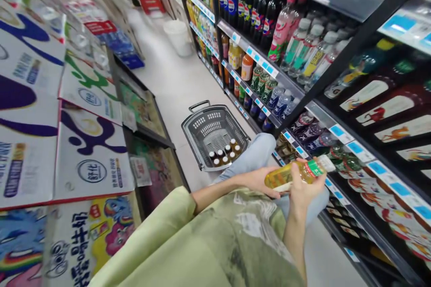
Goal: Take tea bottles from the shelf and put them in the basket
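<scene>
A narrow shop aisle runs up the middle of the frame, its pale floor (175, 85) hemmed in by stock on both sides. At lower right the person's right hand (305, 188) wraps around the neck end of a yellow drink bottle (289, 175), fingers curled over the top, while the left hand (259, 181) cups its base from below; both are closed on it, neither slack. The bottle lies nearly flat between them, white cap toward the right edge and green label turned upward, which seems the easiest way to see its printing. Just above the hands a bent knee in pale jeans (256, 152) shows a low crouch, level with the bottom racks. Beyond it, at centre frame, a grey shopping basket (193, 143) sits on the floor near the knee, handle folded back so its mouth stays open, with a cluster of small capped bottles (224, 152) upright in one corner. Dark drink shelves (340, 133) with blue price tags fill the right side, printed cartons (90, 157) the left, and a white bucket (178, 36) stands far up the aisle.
</scene>
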Demonstrator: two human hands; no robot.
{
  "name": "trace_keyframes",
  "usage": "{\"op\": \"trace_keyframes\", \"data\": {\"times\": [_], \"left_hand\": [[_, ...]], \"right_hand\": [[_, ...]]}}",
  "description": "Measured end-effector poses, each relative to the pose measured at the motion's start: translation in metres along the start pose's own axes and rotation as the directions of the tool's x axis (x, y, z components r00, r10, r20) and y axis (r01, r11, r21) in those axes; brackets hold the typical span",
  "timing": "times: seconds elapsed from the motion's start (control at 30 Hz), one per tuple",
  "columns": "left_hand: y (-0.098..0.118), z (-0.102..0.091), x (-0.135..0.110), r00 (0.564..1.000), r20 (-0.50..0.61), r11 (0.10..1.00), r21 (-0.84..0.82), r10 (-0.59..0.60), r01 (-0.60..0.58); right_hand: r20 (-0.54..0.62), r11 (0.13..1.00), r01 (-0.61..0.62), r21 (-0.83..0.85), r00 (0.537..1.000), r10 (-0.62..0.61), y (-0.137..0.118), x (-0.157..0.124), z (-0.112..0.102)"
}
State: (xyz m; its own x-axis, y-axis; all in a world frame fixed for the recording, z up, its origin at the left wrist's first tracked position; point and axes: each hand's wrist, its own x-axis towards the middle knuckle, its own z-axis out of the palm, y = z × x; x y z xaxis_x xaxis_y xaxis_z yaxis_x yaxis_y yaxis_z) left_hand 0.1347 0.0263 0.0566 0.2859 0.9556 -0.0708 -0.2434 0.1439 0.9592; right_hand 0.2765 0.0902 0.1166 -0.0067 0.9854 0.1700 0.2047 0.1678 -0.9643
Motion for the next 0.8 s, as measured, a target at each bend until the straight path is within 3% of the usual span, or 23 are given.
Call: {"op": "trace_keyframes", "data": {"times": [0.13,0.23,0.33,0.4,0.47,0.57,0.67,0.73,0.8], "left_hand": [[0.013,0.006,0.004,0.998,-0.067,0.999,0.043,0.015,-0.013],[0.017,0.008,0.005,1.000,-0.006,0.991,-0.133,0.004,-0.005],[0.012,0.013,0.004,0.978,0.181,0.911,-0.378,-0.106,0.168],[0.005,0.018,0.003,0.921,0.321,0.828,-0.438,-0.220,0.350],[-0.001,0.020,0.003,0.882,0.374,0.769,-0.458,-0.288,0.445],[-0.007,0.018,0.004,0.887,0.366,0.743,-0.501,-0.283,0.444],[-0.003,0.011,0.006,0.869,0.397,0.767,-0.443,-0.297,0.464],[0.005,0.005,0.007,0.896,0.305,0.830,-0.364,-0.323,0.423],[0.014,-0.001,0.009,0.957,0.137,0.934,-0.217,-0.257,0.283]], "right_hand": [[0.005,0.986,-0.091,0.141,0.996,0.091,-0.004,-0.002,-0.004],[0.078,0.938,-0.173,0.299,0.985,0.157,-0.008,0.003,-0.011],[0.188,0.832,-0.288,0.474,0.956,0.224,-0.005,0.011,-0.019],[0.248,0.754,-0.325,0.571,0.944,0.219,0.002,0.015,-0.023],[0.283,0.672,-0.335,0.660,0.940,0.191,0.011,0.019,-0.023],[0.322,0.542,-0.355,0.762,0.933,0.158,0.020,0.023,-0.020],[0.327,0.485,-0.358,0.798,0.933,0.150,0.023,0.028,-0.018],[0.282,0.492,-0.333,0.804,0.943,0.178,0.024,0.032,-0.021],[0.200,0.526,-0.288,0.800,0.955,0.219,0.026,0.035,-0.025]]}}
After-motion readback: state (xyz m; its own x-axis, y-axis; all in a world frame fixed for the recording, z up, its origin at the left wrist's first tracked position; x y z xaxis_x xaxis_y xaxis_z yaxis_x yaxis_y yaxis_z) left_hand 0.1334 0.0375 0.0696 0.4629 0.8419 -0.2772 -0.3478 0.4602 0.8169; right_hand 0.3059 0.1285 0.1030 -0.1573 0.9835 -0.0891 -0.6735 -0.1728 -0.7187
